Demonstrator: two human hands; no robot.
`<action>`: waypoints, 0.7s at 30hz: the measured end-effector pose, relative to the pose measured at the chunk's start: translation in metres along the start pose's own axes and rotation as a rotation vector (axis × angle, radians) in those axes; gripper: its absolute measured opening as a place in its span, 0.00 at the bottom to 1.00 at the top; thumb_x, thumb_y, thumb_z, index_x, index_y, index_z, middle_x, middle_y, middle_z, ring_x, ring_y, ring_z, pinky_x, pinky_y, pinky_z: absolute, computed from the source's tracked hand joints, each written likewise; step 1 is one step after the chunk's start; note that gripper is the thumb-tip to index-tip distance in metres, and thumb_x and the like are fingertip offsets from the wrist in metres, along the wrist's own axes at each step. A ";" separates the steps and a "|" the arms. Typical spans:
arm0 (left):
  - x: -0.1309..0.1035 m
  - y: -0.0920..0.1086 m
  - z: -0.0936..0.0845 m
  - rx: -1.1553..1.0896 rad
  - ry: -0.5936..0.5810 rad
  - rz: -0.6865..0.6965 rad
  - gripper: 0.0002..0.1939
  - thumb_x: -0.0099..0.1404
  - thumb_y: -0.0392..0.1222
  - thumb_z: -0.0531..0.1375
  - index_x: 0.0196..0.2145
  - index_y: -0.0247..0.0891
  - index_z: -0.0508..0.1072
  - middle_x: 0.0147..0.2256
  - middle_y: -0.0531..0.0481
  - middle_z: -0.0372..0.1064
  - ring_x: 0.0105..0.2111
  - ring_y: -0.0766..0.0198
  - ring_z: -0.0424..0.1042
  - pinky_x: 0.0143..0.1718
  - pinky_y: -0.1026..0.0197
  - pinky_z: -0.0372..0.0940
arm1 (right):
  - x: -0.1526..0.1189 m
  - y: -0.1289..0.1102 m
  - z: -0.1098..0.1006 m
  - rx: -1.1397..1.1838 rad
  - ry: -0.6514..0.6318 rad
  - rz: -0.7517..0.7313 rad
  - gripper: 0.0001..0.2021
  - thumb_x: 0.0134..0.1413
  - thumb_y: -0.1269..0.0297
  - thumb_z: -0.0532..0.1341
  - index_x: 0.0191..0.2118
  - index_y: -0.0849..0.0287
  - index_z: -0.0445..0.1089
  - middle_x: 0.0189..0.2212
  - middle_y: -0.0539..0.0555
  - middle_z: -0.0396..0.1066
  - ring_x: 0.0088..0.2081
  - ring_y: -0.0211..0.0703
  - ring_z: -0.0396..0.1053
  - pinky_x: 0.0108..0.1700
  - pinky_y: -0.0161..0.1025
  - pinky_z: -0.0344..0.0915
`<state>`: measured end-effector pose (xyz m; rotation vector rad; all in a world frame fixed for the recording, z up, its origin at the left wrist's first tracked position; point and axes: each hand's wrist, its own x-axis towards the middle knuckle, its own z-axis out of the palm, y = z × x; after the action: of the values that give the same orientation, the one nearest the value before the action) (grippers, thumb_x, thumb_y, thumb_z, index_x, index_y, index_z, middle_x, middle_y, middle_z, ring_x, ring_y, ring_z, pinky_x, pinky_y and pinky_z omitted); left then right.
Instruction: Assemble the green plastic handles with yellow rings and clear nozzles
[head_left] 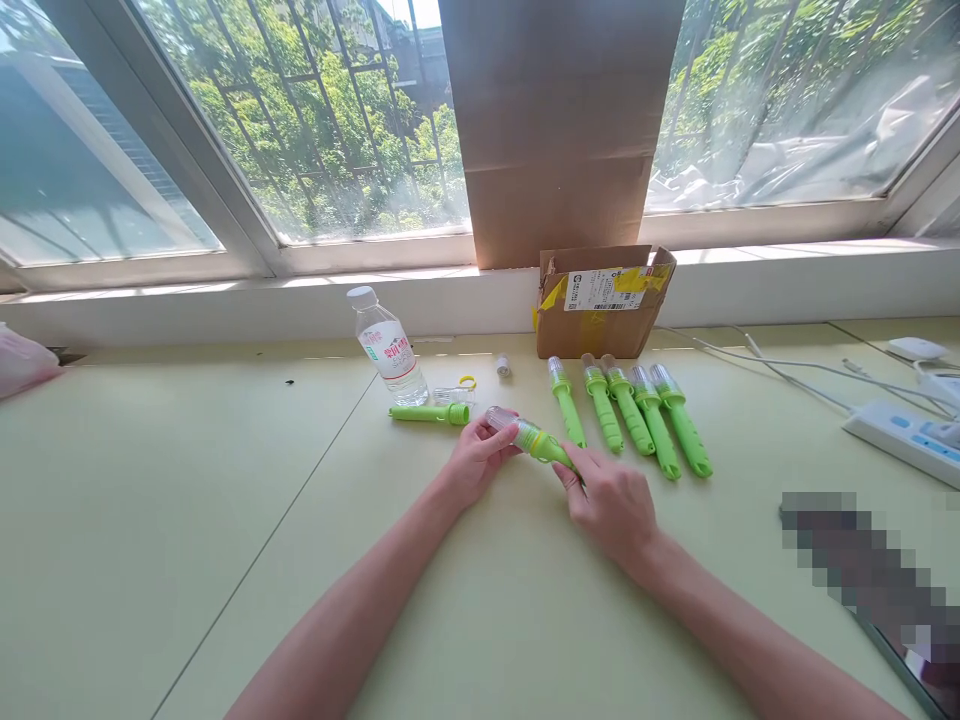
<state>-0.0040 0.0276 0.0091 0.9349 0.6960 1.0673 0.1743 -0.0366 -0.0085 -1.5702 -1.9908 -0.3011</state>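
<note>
Five green brushes with clear caps lie finished in a row on the table; a sixth is held low over it, left hand fingers pinching its cap, right hand fingers closed on the handle. One uncapped handle and a loose cap remain beside a water bottle. A cardboard box stands behind; nothing blocks the hands.

7 green brushes, 1 water bottle, 1 cardboard box, 1 power strip, 1 loose clear cap.
</note>
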 end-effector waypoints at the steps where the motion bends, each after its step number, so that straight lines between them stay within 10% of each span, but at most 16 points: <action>1: 0.000 0.000 0.000 -0.005 -0.004 -0.007 0.15 0.52 0.41 0.66 0.38 0.35 0.71 0.35 0.46 0.69 0.39 0.60 0.70 0.43 0.57 0.65 | 0.000 0.000 0.000 -0.002 0.006 0.009 0.13 0.59 0.59 0.53 0.44 0.57 0.70 0.25 0.49 0.69 0.22 0.32 0.59 0.23 0.35 0.44; 11: 0.002 -0.006 0.004 0.034 0.131 0.077 0.15 0.56 0.48 0.63 0.35 0.34 0.71 0.35 0.46 0.69 0.37 0.61 0.71 0.41 0.53 0.67 | 0.005 0.005 0.000 -0.094 0.210 -0.026 0.10 0.58 0.63 0.56 0.43 0.52 0.72 0.30 0.50 0.70 0.31 0.34 0.63 0.30 0.33 0.49; 21: 0.003 -0.002 0.003 0.010 0.106 0.028 0.13 0.53 0.45 0.66 0.32 0.34 0.71 0.32 0.48 0.70 0.36 0.63 0.71 0.42 0.58 0.66 | 0.002 0.004 0.001 -0.133 0.043 -0.076 0.13 0.59 0.62 0.53 0.44 0.57 0.70 0.24 0.50 0.69 0.24 0.34 0.60 0.24 0.36 0.44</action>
<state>0.0002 0.0287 0.0082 0.9032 0.7781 1.1460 0.1778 -0.0338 -0.0088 -1.5575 -2.0361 -0.5029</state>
